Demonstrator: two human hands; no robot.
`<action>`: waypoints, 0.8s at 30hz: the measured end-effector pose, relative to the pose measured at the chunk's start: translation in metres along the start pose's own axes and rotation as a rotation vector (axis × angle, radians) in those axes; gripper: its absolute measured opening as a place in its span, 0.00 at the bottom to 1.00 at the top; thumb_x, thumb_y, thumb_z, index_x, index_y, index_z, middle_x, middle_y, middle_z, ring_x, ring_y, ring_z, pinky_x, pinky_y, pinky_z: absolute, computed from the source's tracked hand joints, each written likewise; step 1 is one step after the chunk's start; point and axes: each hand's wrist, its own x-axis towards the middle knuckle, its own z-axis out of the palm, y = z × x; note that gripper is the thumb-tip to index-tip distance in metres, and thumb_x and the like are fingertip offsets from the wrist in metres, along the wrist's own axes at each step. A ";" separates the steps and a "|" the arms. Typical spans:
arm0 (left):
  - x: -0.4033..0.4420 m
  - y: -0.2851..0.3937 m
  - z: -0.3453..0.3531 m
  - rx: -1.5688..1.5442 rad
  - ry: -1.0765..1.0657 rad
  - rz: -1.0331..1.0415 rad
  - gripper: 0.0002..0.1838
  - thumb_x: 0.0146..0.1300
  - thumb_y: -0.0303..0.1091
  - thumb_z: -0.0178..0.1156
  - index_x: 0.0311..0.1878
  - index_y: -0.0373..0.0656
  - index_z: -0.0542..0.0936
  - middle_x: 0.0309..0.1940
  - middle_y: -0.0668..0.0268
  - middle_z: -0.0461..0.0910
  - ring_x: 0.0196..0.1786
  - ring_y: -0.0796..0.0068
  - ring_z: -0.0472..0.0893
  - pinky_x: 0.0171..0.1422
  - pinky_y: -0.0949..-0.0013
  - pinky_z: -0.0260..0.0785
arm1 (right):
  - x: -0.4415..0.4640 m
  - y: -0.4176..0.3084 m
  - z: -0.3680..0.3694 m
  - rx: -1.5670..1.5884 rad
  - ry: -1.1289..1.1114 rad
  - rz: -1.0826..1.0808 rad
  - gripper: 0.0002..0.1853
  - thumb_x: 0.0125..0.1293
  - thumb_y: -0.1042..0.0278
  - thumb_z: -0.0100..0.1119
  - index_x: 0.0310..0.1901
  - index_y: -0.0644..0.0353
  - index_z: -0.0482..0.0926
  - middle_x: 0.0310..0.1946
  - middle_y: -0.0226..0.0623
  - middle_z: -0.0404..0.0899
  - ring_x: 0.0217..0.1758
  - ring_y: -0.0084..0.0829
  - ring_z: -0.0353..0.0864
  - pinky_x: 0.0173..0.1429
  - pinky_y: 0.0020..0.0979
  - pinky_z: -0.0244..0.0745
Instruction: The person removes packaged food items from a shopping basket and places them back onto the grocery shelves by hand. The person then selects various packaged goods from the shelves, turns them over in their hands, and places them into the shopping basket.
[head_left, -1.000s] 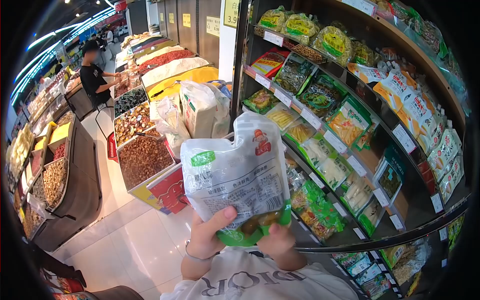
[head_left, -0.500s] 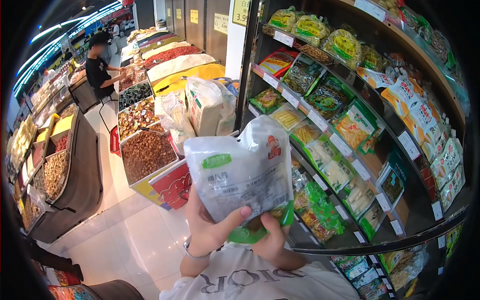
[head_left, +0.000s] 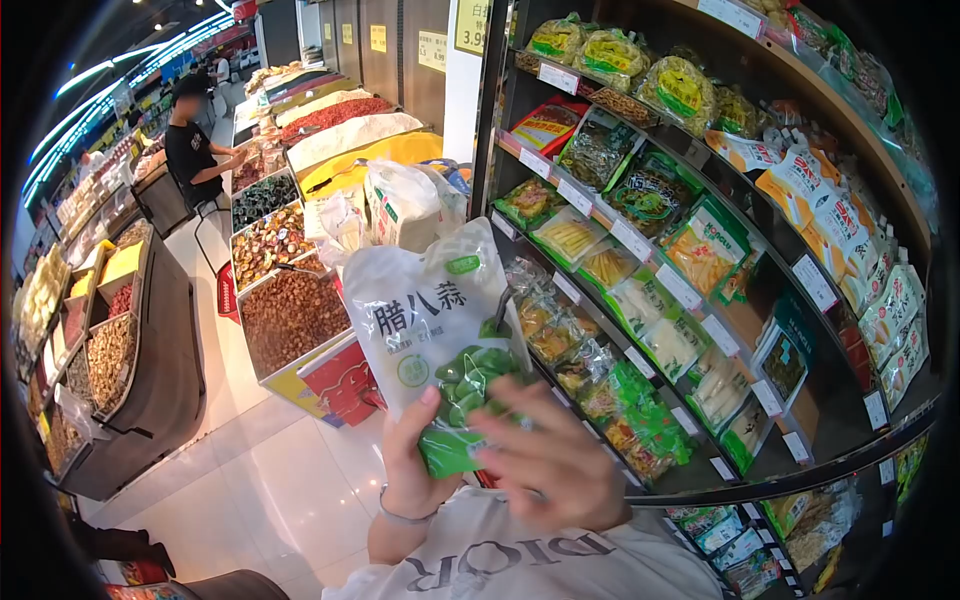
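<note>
Pouch (head_left: pixel 425 345), flipped, is showing its large-print front, now readable; left hand (head_left: pixel 415 462) pinching its lower edge, right hand (head_left: pixel 558 455) spreading, blurred.

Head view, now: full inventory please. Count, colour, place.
pouch: 1, white and green, in left hand
round bags: several, yellow-labelled, upper shelf
pouches with spouts: several, orange and white, far right shelf
price tags: many, white, shelf edges
wall signs: several, yellow, upper centre
bulk food heaps: many, mixed colours, left half
plastic bags: several, whitish, behind pouch
basket: 1, red, aisle
other person: 1, black shirt, upper left
left hand: 1, bare, gripping pouch
right hand: 1, bare, blurred, before pouch
</note>
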 end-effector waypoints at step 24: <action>-0.021 -0.005 -0.013 0.659 -0.005 0.250 0.29 0.75 0.52 0.50 0.55 0.28 0.76 0.49 0.57 0.80 0.50 0.70 0.79 0.55 0.67 0.70 | -0.054 -0.025 0.054 1.073 0.682 0.650 0.30 0.70 0.82 0.54 0.71 0.74 0.57 0.60 0.45 0.76 0.62 0.31 0.77 0.66 0.33 0.71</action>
